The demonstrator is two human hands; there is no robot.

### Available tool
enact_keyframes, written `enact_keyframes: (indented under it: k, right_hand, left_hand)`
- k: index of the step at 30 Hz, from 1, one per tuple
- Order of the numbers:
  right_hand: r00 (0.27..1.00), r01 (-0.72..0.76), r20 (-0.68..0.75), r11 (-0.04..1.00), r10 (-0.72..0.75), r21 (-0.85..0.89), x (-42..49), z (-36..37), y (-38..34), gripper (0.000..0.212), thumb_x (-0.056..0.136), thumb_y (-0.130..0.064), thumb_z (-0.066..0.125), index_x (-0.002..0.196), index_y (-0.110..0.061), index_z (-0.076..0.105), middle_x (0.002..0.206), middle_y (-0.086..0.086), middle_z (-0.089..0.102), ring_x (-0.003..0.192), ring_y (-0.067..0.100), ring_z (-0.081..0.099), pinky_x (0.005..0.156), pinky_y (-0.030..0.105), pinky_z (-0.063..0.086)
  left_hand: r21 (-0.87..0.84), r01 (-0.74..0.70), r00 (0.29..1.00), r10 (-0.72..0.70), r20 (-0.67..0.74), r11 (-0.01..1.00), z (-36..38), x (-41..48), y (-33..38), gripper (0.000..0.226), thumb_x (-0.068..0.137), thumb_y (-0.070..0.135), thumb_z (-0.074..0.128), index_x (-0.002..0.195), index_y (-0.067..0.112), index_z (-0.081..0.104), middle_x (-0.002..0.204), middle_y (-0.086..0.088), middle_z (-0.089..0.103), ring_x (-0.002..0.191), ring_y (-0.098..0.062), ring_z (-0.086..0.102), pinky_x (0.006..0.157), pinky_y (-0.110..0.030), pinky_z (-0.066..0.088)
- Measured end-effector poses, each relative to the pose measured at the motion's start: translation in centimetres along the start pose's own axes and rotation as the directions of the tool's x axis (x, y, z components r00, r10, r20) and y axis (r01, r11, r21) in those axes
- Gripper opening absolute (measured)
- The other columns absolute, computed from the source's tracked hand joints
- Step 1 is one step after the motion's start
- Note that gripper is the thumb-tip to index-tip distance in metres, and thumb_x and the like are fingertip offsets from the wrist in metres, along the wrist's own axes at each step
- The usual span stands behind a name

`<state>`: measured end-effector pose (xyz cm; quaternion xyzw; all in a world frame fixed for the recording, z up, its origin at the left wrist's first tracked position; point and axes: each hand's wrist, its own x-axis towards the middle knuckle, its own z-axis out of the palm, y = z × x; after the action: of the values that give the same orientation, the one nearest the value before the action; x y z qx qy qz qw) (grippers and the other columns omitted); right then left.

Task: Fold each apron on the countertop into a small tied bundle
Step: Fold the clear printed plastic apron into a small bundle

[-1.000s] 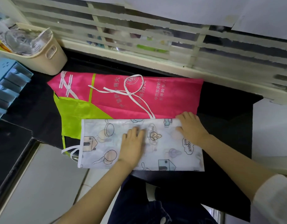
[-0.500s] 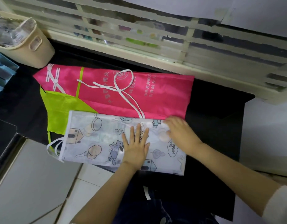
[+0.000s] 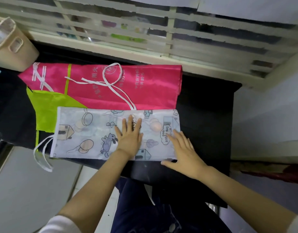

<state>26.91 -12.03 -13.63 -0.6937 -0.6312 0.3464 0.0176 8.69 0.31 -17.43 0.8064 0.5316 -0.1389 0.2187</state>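
1. Logged printed apron as a long folded band, lying flat along the near edge of the black counter.
2. Noted its white ties trailing from the left end, looped past the counter edge.
3. Found left hand palm down on the band's middle, fingers straight and slightly spread, pressing the cloth flat.
4. Found right hand palm down on the band's near right corner, fingers straight and close together, thumb stuck out sideways along the near edge (no pinch visible).
5. Recorded pink apron just behind, its near edge overlapped by the printed one; green panel at its left, white cord looped loosely on top.
6. Spotted beige basket at far left, just beside the pink apron's corner (contents too blurred to read).
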Motion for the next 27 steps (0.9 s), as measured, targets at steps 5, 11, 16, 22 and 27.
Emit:
enact_keyframes:
  k: [5,11,16,22,27]
  right_hand:
    - [0.976,-0.161,-0.138,0.985,0.169,0.071,-1.0,2.6,-0.7,0.086,0.092,-0.043,0.053,0.151,-0.013,-0.003,0.158,0.006,-0.014,0.146,0.027,-0.007,0.12,0.039,0.003]
    - [0.911,-0.201,-0.324,0.96,0.256,0.193,0.1,2.9,-1.0,0.085,0.083,-0.021,0.068,0.148,-0.011,0.013,0.151,0.003,0.02,0.134,0.019,0.029,0.109,0.032,0.032]
    - [0.884,-0.215,-0.325,0.909,0.336,0.356,0.5,3.3,-1.0,0.069,0.083,-0.001,0.064,0.141,-0.011,0.027,0.138,0.007,0.036,0.125,0.025,0.045,0.095,0.035,0.045]
    - [0.941,-0.106,-0.316,0.992,0.122,0.067,-0.4,3.1,0.9,0.061,0.091,0.007,0.045,0.145,-0.012,0.025,0.149,0.006,0.029,0.128,0.021,0.045,0.096,0.031,0.047]
    - [0.963,-0.168,-0.257,0.932,0.085,-0.32,-0.8,3.3,1.8,0.08,0.061,-0.011,0.084,0.133,-0.005,0.051,0.137,0.025,0.048,0.121,0.036,0.053,0.092,0.036,0.052]
  left_hand:
    - [-0.053,-0.083,0.975,0.071,-0.212,0.995,-0.1,-2.9,3.0,0.053,0.094,0.017,0.044,0.145,0.017,0.028,0.155,-0.01,0.013,0.143,-0.028,0.01,0.114,-0.049,0.01]
    - [-0.134,-0.202,0.977,0.209,0.044,0.97,2.1,-6.7,4.1,0.069,0.095,0.043,0.042,0.151,0.03,0.003,0.158,0.005,-0.014,0.144,-0.018,-0.018,0.112,-0.056,-0.01]
    - [-0.019,-0.183,0.981,0.183,0.069,0.983,2.9,-6.1,3.6,0.067,0.101,0.024,0.037,0.15,0.029,-0.009,0.156,0.0,-0.021,0.144,-0.022,-0.021,0.112,-0.061,-0.007]
    - [-0.023,-0.182,0.981,0.183,0.063,0.983,2.7,-5.8,3.8,0.093,0.082,-0.019,0.033,0.15,0.029,-0.011,0.157,-0.001,-0.021,0.143,-0.022,-0.022,0.11,-0.057,-0.012]
    - [0.023,-0.225,0.97,0.221,0.105,0.974,2.8,-6.0,3.9,0.088,0.086,-0.013,0.032,0.149,0.027,-0.014,0.154,0.001,-0.026,0.142,-0.022,-0.026,0.109,-0.056,-0.015]
